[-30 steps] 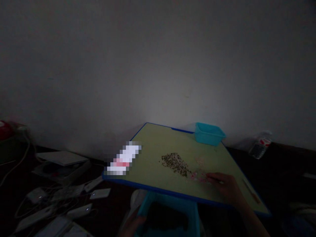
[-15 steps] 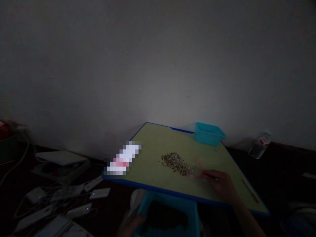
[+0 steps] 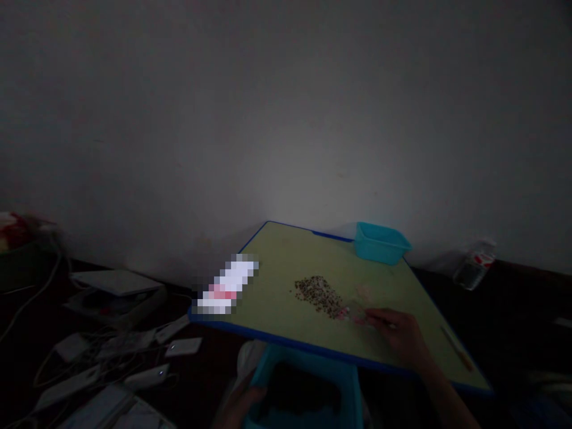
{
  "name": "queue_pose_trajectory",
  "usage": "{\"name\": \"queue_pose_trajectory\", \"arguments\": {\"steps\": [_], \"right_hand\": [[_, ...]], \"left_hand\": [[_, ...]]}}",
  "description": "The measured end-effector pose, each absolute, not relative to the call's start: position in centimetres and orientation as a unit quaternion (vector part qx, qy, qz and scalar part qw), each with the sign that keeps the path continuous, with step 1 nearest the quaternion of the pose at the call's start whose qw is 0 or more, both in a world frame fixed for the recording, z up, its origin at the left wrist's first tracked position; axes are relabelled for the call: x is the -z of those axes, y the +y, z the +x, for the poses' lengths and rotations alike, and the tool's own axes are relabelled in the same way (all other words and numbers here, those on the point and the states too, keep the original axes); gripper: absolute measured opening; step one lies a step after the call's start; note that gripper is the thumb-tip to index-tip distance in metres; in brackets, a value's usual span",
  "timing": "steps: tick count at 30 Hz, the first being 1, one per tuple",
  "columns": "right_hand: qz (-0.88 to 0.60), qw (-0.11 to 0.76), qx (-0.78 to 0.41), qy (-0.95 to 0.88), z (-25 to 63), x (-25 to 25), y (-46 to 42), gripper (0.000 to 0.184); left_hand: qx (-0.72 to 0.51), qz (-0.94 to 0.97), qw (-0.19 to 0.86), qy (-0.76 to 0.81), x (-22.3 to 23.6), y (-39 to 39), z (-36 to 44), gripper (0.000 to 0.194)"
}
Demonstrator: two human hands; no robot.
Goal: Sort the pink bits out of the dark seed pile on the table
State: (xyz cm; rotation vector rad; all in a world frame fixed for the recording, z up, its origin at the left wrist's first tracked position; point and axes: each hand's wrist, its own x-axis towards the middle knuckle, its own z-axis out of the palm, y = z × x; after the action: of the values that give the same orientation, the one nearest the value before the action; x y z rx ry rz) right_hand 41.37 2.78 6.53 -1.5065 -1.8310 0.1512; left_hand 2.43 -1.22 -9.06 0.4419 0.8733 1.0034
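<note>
My right hand (image 3: pixel 395 330) is over the right part of the pale yellow tabletop (image 3: pixel 277 322), its fingers pinched on a clear plastic piece with pink marks (image 3: pixel 356 315). The far end of that piece touches the near edge of a heap of small dark and pale grains (image 3: pixel 318 294). Below the table's near edge, my left hand (image 3: pixel 243 402) grips the left rim of a blue plastic bin (image 3: pixel 353 381) with dark contents. Much of this hand is dim and cut off by the picture's bottom.
A smaller blue basket (image 3: pixel 382 243) stands at the table's far right corner. A blurred-out bright phone-like shape (image 3: pixel 227 286) lies at the left edge. Some thin stick-like tool (image 3: pixel 456 348) lies at the right. Power strips and cables (image 3: pixel 129 345) clutter the left; a plastic bottle (image 3: pixel 474 266) leans by the wall.
The whole view has shifted slightly, moving things a little to the right. Both hands keep nearly the same places and grips, and the grain heap looks almost unchanged.
</note>
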Motion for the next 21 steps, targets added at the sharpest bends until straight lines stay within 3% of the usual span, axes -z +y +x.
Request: {"name": "queue_pose_trajectory", "arguments": {"steps": [21], "right_hand": [[-0.586, 0.37, -0.077, -0.717, 40.6, -6.9, 1.9, 0.028]], "left_hand": [[-0.454, 0.252, 0.725, 0.453, 6.4, -1.7, 2.5, 0.065]]}}
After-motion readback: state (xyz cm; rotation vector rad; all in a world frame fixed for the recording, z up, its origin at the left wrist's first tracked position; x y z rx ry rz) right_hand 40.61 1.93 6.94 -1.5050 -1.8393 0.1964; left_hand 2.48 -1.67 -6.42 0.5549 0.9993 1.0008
